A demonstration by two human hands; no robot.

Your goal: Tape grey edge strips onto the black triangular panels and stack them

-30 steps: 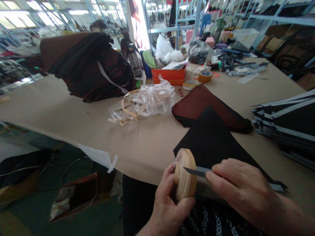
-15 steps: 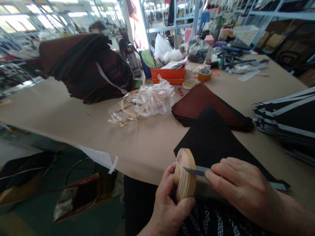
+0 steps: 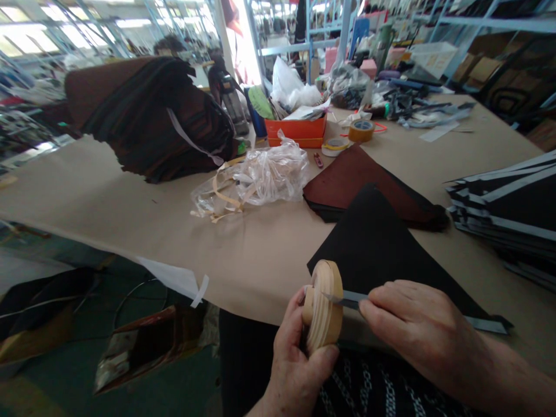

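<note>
My left hand point(image 3: 299, 353) grips a tan roll of tape point(image 3: 326, 310), held upright on its edge over my lap at the table's front edge. The roll shows several layered rings on its side. In my right hand point(image 3: 421, 327) is a thin grey blade point(image 3: 347, 299), pointing left, its tip at the face of the roll. The fingers of that hand are wrapped round the blade's near end and hide it. Behind both hands lies a black sheet of material point(image 3: 373, 243), with a pale strip point(image 3: 485, 325) along its near edge.
A brown sheet stack point(image 3: 351, 179) lies beyond the black sheet. Crumpled clear plastic point(image 3: 273, 174) sits mid-table point(image 3: 174, 231). A large dark pile point(image 3: 147, 121) stands at left, strip-edged black pieces point(image 3: 512, 214) at right. An orange box point(image 3: 297, 132) and tape rolls point(image 3: 361, 131) are at the back.
The tape roll and my left hand have shifted slightly left and turned a little. My right hand has moved slightly left with the blade, whose tip stays at the roll.
</note>
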